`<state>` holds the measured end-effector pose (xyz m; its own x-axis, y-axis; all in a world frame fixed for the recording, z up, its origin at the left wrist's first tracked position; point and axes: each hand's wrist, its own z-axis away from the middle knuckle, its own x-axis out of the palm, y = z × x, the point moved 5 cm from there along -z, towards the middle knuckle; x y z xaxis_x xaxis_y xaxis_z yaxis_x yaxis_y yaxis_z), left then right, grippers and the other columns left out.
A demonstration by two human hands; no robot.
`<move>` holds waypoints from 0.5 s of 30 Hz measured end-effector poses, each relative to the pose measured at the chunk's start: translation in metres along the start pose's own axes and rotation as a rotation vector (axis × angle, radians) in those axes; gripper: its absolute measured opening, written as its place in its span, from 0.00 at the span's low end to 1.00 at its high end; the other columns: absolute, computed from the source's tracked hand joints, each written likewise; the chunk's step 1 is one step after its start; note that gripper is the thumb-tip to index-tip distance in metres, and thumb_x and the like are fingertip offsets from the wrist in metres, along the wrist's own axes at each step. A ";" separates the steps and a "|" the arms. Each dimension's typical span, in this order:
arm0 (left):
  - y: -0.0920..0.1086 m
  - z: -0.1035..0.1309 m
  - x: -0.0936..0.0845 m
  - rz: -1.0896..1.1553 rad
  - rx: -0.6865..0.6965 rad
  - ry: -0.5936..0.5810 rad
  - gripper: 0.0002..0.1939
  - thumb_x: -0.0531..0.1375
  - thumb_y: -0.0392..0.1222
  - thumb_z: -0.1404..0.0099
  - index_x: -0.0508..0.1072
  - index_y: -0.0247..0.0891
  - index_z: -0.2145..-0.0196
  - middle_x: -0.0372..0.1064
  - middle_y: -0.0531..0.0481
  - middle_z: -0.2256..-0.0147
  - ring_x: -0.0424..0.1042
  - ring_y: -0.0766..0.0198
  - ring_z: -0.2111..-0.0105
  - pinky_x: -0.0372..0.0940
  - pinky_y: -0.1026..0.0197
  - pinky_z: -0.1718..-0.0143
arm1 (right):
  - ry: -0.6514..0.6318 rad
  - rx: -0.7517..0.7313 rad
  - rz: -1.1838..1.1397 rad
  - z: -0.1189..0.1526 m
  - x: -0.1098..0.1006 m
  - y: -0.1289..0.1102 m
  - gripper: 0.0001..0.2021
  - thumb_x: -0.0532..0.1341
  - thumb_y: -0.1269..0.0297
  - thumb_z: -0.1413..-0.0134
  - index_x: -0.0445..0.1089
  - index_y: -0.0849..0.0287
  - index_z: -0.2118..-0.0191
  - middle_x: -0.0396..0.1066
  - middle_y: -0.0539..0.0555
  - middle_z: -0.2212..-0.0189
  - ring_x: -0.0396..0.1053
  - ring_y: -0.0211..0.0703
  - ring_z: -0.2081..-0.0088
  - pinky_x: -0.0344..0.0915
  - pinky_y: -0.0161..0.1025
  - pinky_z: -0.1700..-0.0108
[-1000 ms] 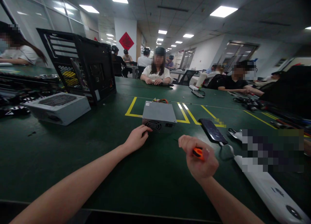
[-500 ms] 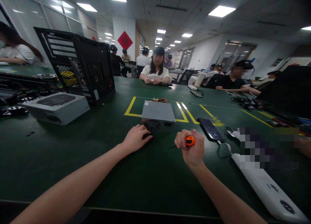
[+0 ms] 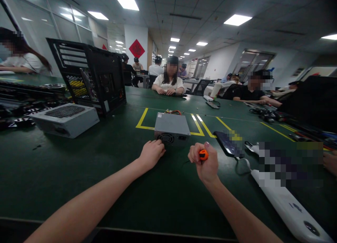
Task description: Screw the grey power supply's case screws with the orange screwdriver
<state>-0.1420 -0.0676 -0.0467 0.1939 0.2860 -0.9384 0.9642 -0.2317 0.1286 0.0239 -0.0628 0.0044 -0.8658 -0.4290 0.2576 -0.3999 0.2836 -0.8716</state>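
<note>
Left of the phone (image 3: 228,144), on the bench (image 3: 163,201), sits the PSU (image 3: 172,125). At its near corner farther from the phone is the left grip (image 3: 153,153), loosely curled; whether it presses the PSU, I cannot tell. Just left of the phone, the right grip (image 3: 207,162) is clenched round an orange tool (image 3: 203,154). Poorly braced, the PSU could skid on the smooth bench if pushed; the tool's thin shaft (image 3: 186,162), slipping away from the phone, could jab the left grip. The PSU is grey, boxy, flat-lying, with fan grille (image 3: 167,138), socket (image 3: 181,138) and cables (image 3: 173,112).
</note>
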 end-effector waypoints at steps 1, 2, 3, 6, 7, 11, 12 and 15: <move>0.002 -0.001 0.001 -0.019 0.007 0.006 0.09 0.52 0.40 0.36 0.71 0.37 0.68 0.67 0.46 0.64 0.68 0.57 0.63 0.59 0.57 0.64 | -0.001 -0.002 0.000 0.000 0.000 0.000 0.25 0.51 0.49 0.47 0.57 0.58 0.88 0.48 0.45 0.90 0.49 0.32 0.85 0.46 0.34 0.81; 0.003 -0.002 0.001 -0.032 0.014 0.011 0.09 0.51 0.40 0.35 0.70 0.37 0.67 0.67 0.45 0.64 0.67 0.56 0.63 0.59 0.56 0.63 | -0.001 -0.002 0.001 0.000 0.000 0.000 0.25 0.51 0.49 0.46 0.57 0.58 0.88 0.48 0.45 0.90 0.49 0.32 0.85 0.46 0.34 0.81; 0.004 -0.003 0.002 -0.039 0.016 0.017 0.10 0.50 0.40 0.35 0.70 0.36 0.66 0.67 0.45 0.63 0.67 0.56 0.62 0.59 0.56 0.63 | 0.001 -0.003 0.001 -0.001 0.000 0.000 0.25 0.50 0.49 0.46 0.57 0.58 0.88 0.48 0.45 0.90 0.49 0.32 0.85 0.46 0.34 0.81; 0.006 -0.004 0.001 -0.056 0.011 0.039 0.11 0.49 0.41 0.34 0.69 0.36 0.65 0.67 0.44 0.62 0.66 0.55 0.61 0.59 0.55 0.62 | 0.007 -0.004 -0.003 -0.001 0.000 -0.001 0.25 0.51 0.48 0.46 0.57 0.58 0.88 0.48 0.45 0.90 0.49 0.32 0.85 0.47 0.34 0.81; 0.006 -0.004 -0.001 -0.061 0.009 0.047 0.12 0.49 0.42 0.34 0.69 0.36 0.65 0.67 0.44 0.62 0.66 0.55 0.60 0.59 0.55 0.62 | 0.009 -0.003 -0.006 -0.001 -0.001 -0.001 0.25 0.51 0.48 0.47 0.57 0.58 0.88 0.48 0.45 0.90 0.49 0.32 0.85 0.47 0.34 0.81; 0.007 -0.001 -0.004 -0.084 0.023 0.045 0.14 0.51 0.48 0.35 0.70 0.36 0.66 0.67 0.43 0.63 0.65 0.54 0.62 0.58 0.55 0.64 | 0.020 0.004 -0.014 -0.002 -0.001 -0.002 0.26 0.50 0.48 0.47 0.57 0.58 0.88 0.48 0.45 0.90 0.48 0.32 0.85 0.47 0.34 0.81; 0.008 0.000 -0.004 -0.099 0.031 0.035 0.13 0.52 0.47 0.35 0.70 0.36 0.66 0.67 0.44 0.63 0.65 0.54 0.62 0.57 0.55 0.64 | 0.018 0.003 -0.014 -0.002 -0.001 -0.002 0.26 0.50 0.48 0.46 0.57 0.58 0.88 0.48 0.45 0.90 0.48 0.32 0.85 0.47 0.34 0.81; 0.011 0.000 -0.002 -0.157 0.053 0.014 0.11 0.51 0.42 0.35 0.71 0.35 0.67 0.67 0.44 0.64 0.66 0.56 0.62 0.56 0.56 0.65 | 0.000 -0.008 -0.005 -0.002 -0.002 -0.001 0.26 0.49 0.49 0.45 0.57 0.58 0.88 0.48 0.45 0.90 0.49 0.32 0.85 0.47 0.34 0.81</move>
<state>-0.1319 -0.0709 -0.0435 0.0439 0.3350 -0.9412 0.9721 -0.2317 -0.0372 0.0254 -0.0611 0.0059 -0.8637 -0.4302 0.2624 -0.4069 0.2883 -0.8668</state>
